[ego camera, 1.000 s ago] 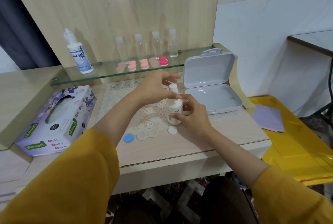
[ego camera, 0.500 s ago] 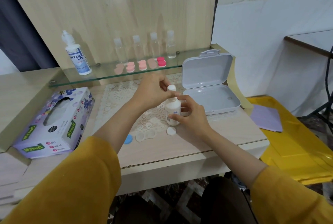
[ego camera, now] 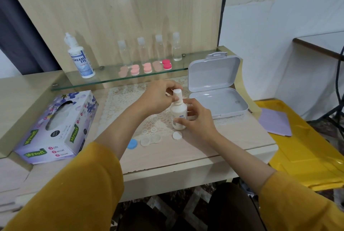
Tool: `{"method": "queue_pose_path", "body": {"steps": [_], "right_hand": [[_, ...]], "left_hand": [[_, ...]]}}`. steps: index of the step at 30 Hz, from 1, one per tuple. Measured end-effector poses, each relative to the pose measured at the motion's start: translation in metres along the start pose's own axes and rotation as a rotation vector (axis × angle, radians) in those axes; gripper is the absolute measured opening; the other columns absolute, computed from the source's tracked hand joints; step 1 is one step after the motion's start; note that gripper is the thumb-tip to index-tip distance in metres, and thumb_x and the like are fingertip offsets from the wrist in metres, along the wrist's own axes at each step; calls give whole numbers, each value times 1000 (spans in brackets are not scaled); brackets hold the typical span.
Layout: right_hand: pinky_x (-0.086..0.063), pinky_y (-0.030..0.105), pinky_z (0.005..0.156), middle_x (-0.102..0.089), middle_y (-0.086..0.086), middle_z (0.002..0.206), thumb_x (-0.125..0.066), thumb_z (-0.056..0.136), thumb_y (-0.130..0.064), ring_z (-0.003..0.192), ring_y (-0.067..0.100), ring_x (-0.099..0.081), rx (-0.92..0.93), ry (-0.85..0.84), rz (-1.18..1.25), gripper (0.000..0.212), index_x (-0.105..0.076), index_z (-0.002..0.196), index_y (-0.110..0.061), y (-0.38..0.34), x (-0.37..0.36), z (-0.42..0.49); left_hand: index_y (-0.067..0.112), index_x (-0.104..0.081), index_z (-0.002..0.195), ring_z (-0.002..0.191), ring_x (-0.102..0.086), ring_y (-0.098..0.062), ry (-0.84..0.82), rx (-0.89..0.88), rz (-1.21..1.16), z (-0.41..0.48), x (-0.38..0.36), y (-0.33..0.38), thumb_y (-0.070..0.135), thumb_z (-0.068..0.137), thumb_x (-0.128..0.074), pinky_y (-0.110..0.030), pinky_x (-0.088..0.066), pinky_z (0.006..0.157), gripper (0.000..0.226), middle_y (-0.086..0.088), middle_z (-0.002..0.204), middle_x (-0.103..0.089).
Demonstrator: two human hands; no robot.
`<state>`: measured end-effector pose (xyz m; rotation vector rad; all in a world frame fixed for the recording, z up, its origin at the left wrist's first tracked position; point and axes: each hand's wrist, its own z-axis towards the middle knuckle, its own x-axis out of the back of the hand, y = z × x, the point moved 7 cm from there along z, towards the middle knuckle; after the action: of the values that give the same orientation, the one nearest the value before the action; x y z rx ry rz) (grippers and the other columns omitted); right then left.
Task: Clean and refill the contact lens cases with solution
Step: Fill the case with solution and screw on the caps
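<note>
Home vanity desk, wood-panelled. Glass shelf (ego camera: 104, 80) at 12 o'clock, tissue box (ego camera: 55, 126) at 9 o'clock, lace mat (ego camera: 122, 100) centre.

1. A glass shelf (ego camera: 104, 82) runs along the back of the desk (ego camera: 214, 149), across the middle of the frame.
2. On the shelf, a large bottle (ego camera: 81, 61) stands at the left. To its right is a row of four vials (ego camera: 142, 50), with a row of closed lens cases (ego camera: 147, 68) just in front.
3. A tissue box (ego camera: 55, 128) lies on the desk at lower left.
4. A lace mat (ego camera: 122, 100) lies at centre, and the small bottle (ego camera: 178, 115) is upright at its front part.
5. Below the mat lies the open lens case (ego camera: 150, 140), with one loose cap (ego camera: 132, 143) to its left and another cap (ego camera: 177, 135) to its right.
6. A hinged box (ego camera: 217, 100) lies open right of the small bottle.
7. A tray (ego camera: 307, 156) beyond the desk's right edge carries a pad (ego camera: 275, 123).
</note>
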<state>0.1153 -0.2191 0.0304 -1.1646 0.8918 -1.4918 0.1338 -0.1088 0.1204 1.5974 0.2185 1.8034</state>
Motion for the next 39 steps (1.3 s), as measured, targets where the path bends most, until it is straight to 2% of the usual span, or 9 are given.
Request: {"method": "queue_pose_path", "body": {"steps": [7,14,19,24,27,30,32,37,39], "right_hand": [[-48,13,69,-62,-11,86,-78,70,-12,85,9,-62,4,-9,-21,48,-56,109,-30,-1,0,0],[-50,24,77,-64,-2,92,-80,68,-16,88,14,-62,33,-7,-107,51,-56,113,-23,-1,0,7],[-48,12,70,-64,-3,95,-81,67,-18,83,11,-62,58,-5,-117,50,-56,111,-23,-14,-9,17],[-46,11,64,-64,-4,89,-79,70,-19,77,5,-62,100,-52,-63,48,-52,107,-29,-48,-41,42],[-44,5,61,-65,-3,86,-79,71,-17,75,5,-61,153,-79,-41,45,-53,108,-23,-74,-67,64],[-50,16,68,-65,1,91,-79,70,-19,77,10,-62,215,-90,-46,47,-55,110,-17,-96,-94,91],[-52,23,69,-65,2,92,-79,71,-20,79,13,-63,230,-94,-50,49,-54,112,-15,-109,-111,110],[-43,9,59,-60,1,89,-76,74,-19,71,5,-56,253,-123,-76,50,-50,117,-14,-128,-153,155],[-45,19,63,-61,3,88,-75,74,-20,71,9,-57,240,-136,-93,48,-50,115,-14,-127,-169,173]], "left_hand": [[13,-66,87,64,-52,0,159,47,-49,-1,3,-5,23,72,-77,-2,-38,56,21,8,74,-61],[16,-66,104,79,-59,-3,138,37,-148,-10,9,-15,25,78,-72,-4,-43,66,28,8,91,-65],[18,-65,110,83,-55,1,199,154,-56,-34,36,-63,35,87,-59,-12,-39,72,29,9,102,-63],[14,-57,122,120,-46,-16,208,273,178,-66,68,-121,21,93,-51,-21,-29,98,31,-2,131,-54],[11,-55,125,123,-46,-18,216,313,305,-83,90,-144,18,92,-52,-16,-26,95,34,-3,134,-52],[7,-59,120,116,-52,-25,208,327,409,-94,107,-167,22,89,-49,-17,-26,92,36,-8,125,-59],[6,-55,124,124,-46,-24,155,358,418,-100,110,-188,27,88,-42,-19,-22,99,44,-10,131,-54],[12,-41,137,137,-27,-14,125,369,394,-107,112,-215,21,95,-45,-15,-9,108,44,-3,147,-34],[11,-37,139,138,-25,-13,158,365,369,-106,113,-220,18,94,-46,-13,-8,107,46,0,148,-33]]}}
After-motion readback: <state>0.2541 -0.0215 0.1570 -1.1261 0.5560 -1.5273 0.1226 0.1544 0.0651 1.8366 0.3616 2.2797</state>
